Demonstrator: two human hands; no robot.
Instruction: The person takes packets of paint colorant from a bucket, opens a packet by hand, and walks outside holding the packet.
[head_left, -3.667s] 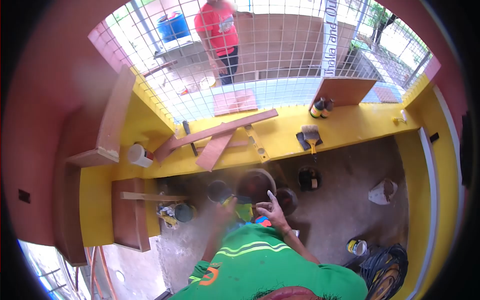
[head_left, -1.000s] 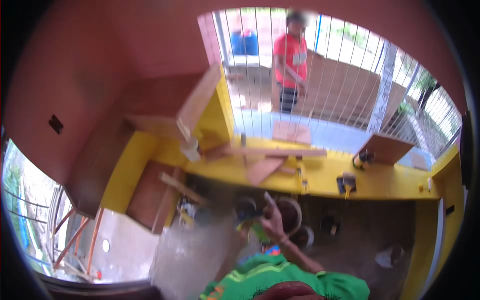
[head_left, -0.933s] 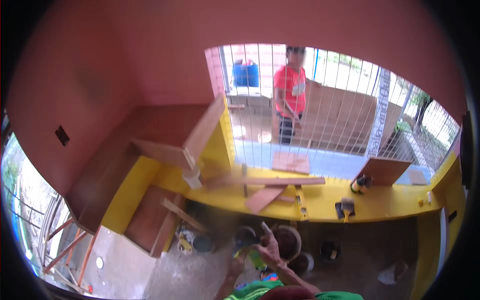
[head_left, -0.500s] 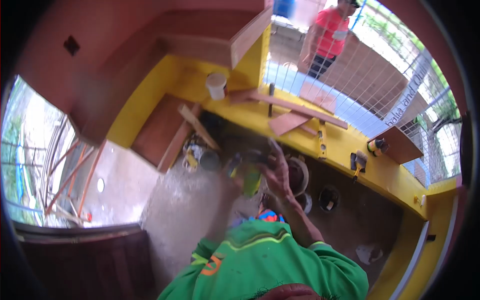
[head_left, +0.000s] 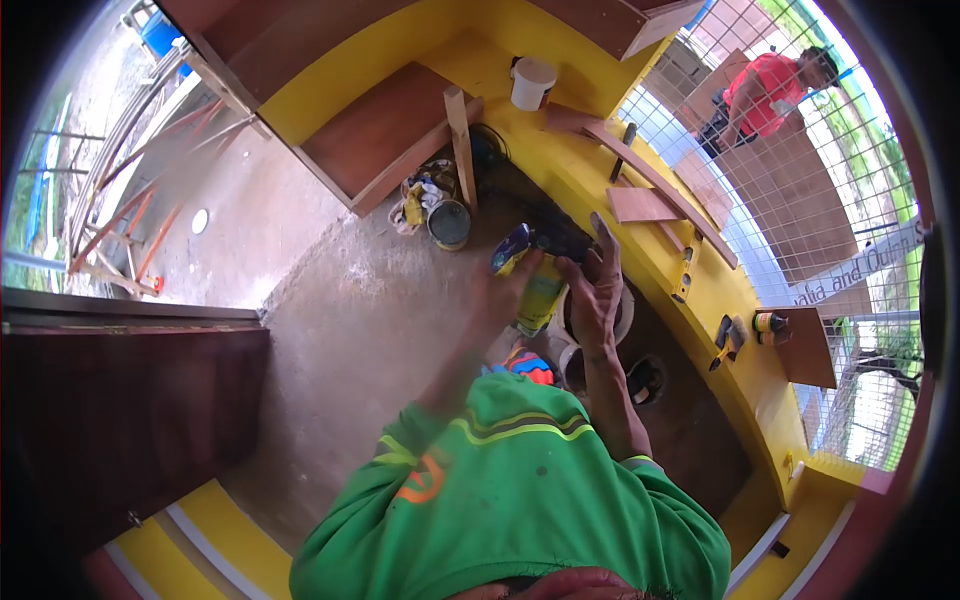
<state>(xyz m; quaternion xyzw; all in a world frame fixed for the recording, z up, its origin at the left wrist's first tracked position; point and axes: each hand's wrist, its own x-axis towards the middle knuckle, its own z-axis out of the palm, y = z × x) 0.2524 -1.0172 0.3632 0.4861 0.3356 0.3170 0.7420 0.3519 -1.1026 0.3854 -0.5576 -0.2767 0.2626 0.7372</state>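
Note:
My left hand (head_left: 503,292), partly blurred, is closed at the left side of a yellow-green container (head_left: 541,297) with a dark top. A dark blue and yellow piece (head_left: 511,248) shows at the left fingertips; I cannot make out whether it belongs to the container. My right hand (head_left: 597,292) is upright on the container's right side, fingers stretched out and apart, thumb close to it. Whether the thumb touches it is unclear. Below and behind the right hand are a round bucket (head_left: 622,318) and smaller pots, partly hidden.
A yellow ledge (head_left: 640,240) bears a white bucket (head_left: 533,84), wooden strips (head_left: 668,196), a spirit level (head_left: 685,275), a brush (head_left: 735,335) and a dark bottle (head_left: 770,324). A grey pail (head_left: 449,224) stands on the floor. Beyond the wire mesh, a person in red (head_left: 765,95) bends over.
The view has turned and tilted down, so the ledge and pail sit elsewhere in the picture. The container shows more clearly between my hands. The person outside now leans forward.

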